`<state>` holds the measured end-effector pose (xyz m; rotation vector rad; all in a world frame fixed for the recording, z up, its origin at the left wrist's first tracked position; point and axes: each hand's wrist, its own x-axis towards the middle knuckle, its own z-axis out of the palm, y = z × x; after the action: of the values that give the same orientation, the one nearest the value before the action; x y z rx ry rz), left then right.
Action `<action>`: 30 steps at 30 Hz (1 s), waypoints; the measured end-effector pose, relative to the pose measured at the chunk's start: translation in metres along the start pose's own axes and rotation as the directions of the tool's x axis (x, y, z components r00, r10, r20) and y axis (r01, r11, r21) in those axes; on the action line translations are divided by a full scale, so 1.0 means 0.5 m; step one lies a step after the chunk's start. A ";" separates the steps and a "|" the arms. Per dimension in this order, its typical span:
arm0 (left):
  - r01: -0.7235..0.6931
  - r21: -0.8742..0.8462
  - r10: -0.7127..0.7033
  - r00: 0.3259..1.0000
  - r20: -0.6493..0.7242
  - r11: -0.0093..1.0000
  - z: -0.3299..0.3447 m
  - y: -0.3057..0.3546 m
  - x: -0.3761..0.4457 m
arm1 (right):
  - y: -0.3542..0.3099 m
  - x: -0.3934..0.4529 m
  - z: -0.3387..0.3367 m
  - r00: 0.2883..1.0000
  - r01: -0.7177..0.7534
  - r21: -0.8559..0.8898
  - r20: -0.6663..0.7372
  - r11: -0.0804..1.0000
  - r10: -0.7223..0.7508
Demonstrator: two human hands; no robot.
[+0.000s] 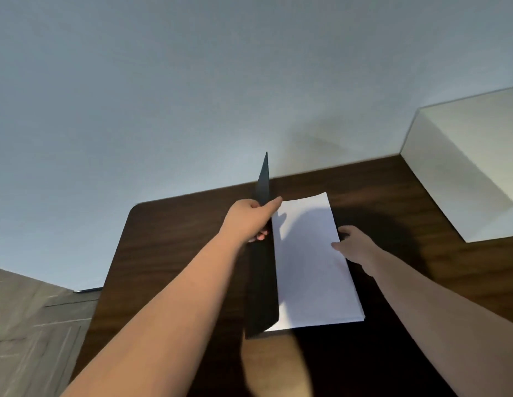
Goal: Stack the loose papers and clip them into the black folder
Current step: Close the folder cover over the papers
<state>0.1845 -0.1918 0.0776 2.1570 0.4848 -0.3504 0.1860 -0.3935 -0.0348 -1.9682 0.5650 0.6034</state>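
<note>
While the dark wooden desk [169,242] fills the lower half of the frame, with a pale box [461,173] sitting at its upper right corner, the work is going on near the middle. A squared stack of white papers [309,262] lies flat there, seemingly on the inside of the black folder [262,282], whose cover stands nearly upright along the stack's left edge. The left hand [249,217] pinches that raised cover between thumb and fingers, holding it open. The right hand [355,247] rests at the stack's right edge, thumb on top and fingers curled loosely beside it, steadying the sheets. I'd say the stacking looks done and the clipping is in hand; no clip shows from here, so the next move likely calls for finding it and seating the papers under it before the cover drops
</note>
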 end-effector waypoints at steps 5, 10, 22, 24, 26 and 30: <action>0.082 0.029 -0.085 0.988 0.130 0.996 0.115 -0.010 0.018 | 0.014 0.022 -0.029 0.998 -0.029 0.045 -0.048 0.999 0.031; 0.142 0.250 -0.143 0.990 -0.015 0.958 0.122 -0.088 0.058 | 0.034 0.029 -0.058 0.997 -0.076 0.178 0.040 0.981 0.070; 0.347 0.386 -0.342 0.936 -0.083 0.855 0.114 -0.251 0.070 | 0.058 0.034 -0.014 0.989 0.138 -0.342 -0.003 0.930 -0.148; 0.320 0.333 -0.304 0.947 -0.101 0.887 0.124 -0.243 0.073 | 0.059 0.043 -0.011 0.982 0.153 -0.409 -0.042 0.900 -0.186; 0.270 0.230 -0.249 0.961 -0.118 0.935 0.138 -0.230 0.070 | 0.059 0.053 -0.015 0.976 0.146 -0.456 -0.079 0.878 -0.203; 0.122 0.054 -0.120 0.992 -0.037 0.991 0.177 -0.198 0.066 | 0.075 0.069 -0.038 0.955 0.134 -0.467 -0.175 0.874 -0.239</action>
<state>0.1616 -0.2028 -0.0571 2.1955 0.6337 -0.3999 0.1929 -0.4310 -0.0732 -2.5238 0.3830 0.4100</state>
